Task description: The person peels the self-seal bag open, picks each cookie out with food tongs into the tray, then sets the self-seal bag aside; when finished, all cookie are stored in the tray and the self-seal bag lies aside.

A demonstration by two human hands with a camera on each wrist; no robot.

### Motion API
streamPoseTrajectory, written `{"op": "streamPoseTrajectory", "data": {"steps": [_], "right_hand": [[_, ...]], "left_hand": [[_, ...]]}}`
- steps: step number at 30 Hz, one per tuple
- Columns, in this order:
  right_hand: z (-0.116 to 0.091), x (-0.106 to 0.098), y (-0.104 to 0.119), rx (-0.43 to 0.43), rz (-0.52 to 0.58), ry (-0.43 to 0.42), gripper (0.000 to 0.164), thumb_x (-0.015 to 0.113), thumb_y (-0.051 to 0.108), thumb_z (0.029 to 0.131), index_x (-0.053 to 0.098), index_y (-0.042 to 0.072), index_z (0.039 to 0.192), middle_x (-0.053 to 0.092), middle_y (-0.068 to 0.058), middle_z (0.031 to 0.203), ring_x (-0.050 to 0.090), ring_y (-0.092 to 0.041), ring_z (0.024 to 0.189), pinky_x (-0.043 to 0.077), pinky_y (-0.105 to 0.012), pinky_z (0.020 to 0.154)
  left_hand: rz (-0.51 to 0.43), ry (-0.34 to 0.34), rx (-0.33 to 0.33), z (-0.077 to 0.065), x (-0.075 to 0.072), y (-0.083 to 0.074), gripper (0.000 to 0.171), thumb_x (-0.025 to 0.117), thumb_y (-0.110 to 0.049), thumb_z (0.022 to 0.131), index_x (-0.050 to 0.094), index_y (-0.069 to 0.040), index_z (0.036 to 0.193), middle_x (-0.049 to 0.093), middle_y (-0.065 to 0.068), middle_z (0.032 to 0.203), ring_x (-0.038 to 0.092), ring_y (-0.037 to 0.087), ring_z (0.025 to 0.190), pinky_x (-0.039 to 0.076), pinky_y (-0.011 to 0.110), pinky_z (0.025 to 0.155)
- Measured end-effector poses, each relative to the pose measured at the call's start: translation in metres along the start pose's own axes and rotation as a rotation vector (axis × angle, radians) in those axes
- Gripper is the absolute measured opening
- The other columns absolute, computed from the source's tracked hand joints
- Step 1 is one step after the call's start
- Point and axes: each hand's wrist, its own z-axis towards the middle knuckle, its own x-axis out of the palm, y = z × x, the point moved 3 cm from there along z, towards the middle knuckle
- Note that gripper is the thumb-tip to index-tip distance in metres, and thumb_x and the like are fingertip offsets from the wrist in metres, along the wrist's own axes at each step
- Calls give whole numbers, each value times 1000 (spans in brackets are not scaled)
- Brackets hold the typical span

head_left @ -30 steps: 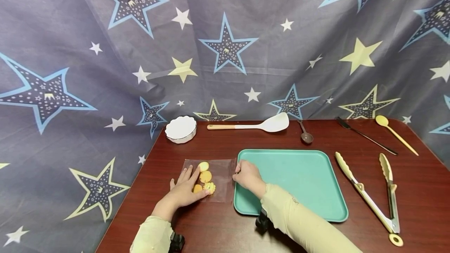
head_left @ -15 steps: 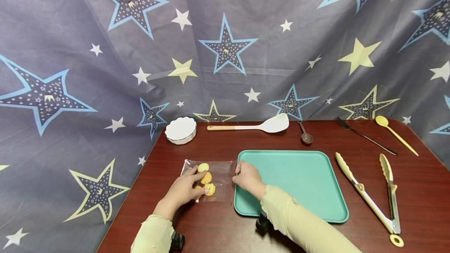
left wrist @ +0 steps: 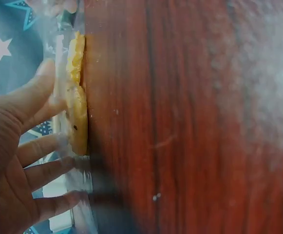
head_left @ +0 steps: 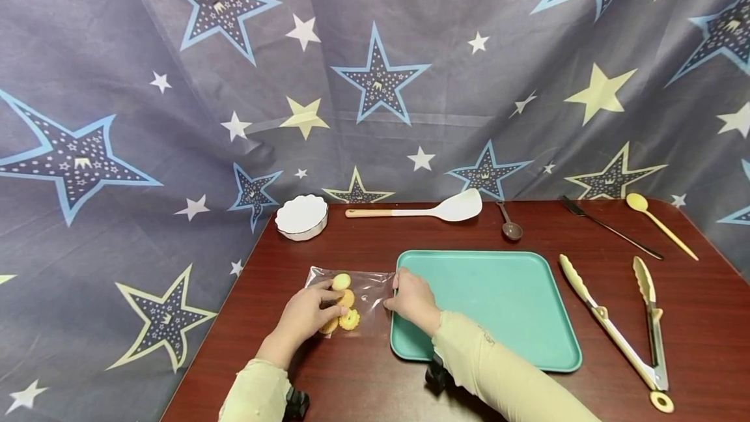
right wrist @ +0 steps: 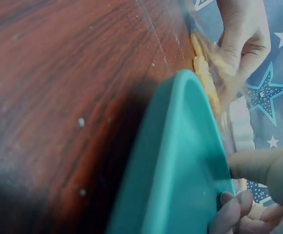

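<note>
A clear plastic bag [head_left: 372,298] lies on the table left of the tray, with several round yellow cookies [head_left: 349,319] in its left part. My left hand [head_left: 301,314] lies over that part, its thumb and fingers touching the cookies through the film. In the left wrist view, the fingers [left wrist: 48,170] of that hand reach out fairly straight against the bag. At the right end of the bag, my right hand [head_left: 413,298] pinches its edge beside the rim of the green tray [head_left: 486,305]. The right wrist view shows the curled fingers [right wrist: 229,214] and thumb near the tray's rim.
Along the back of the dark red table [head_left: 346,383] stand a white fluted dish [head_left: 301,217], a white spatula [head_left: 457,206] and a brown measuring spoon [head_left: 512,230]. Spread tongs [head_left: 615,334], a dark brush-like utensil [head_left: 612,226] and a yellow spoon [head_left: 662,226] lie on the right.
My left hand's fingers have drawn in from a flat spread and bent over the cookies. The cookies have shifted slightly right and the bag's film has lifted. The right hand has barely moved.
</note>
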Motion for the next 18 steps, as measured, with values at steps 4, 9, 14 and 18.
{"op": "streamPoseTrajectory", "data": {"steps": [4,9,14,18], "right_hand": [[0,0,0,6,-1,14,36,85,16,73,50,10,82,48,0,68,47,-19,62,40,-30,55],[-1,0,1,-4,-4,11,38,86,17,72,50,10,83,48,-1,68,47,-19,61,40,-31,54],[-3,-1,2,-2,4,24,43,88,23,70,50,10,86,49,-1,69,49,-19,62,42,-33,55],[-3,-1,3,4,10,37,44,89,23,70,50,10,86,49,-2,68,48,-19,61,41,-33,55]], "left_hand": [[49,32,24,0,-1,-1,42,73,-32,86,69,-15,125,54,14,140,48,35,129,42,53,100],[87,45,43,0,-1,-2,48,77,-33,82,68,-16,126,52,15,141,45,38,131,40,56,101],[81,39,43,1,0,-2,51,80,-39,78,70,-16,123,53,13,140,46,37,129,42,57,98],[77,39,39,2,2,-1,52,80,-41,77,71,-18,122,53,12,139,46,36,129,42,57,97]]}}
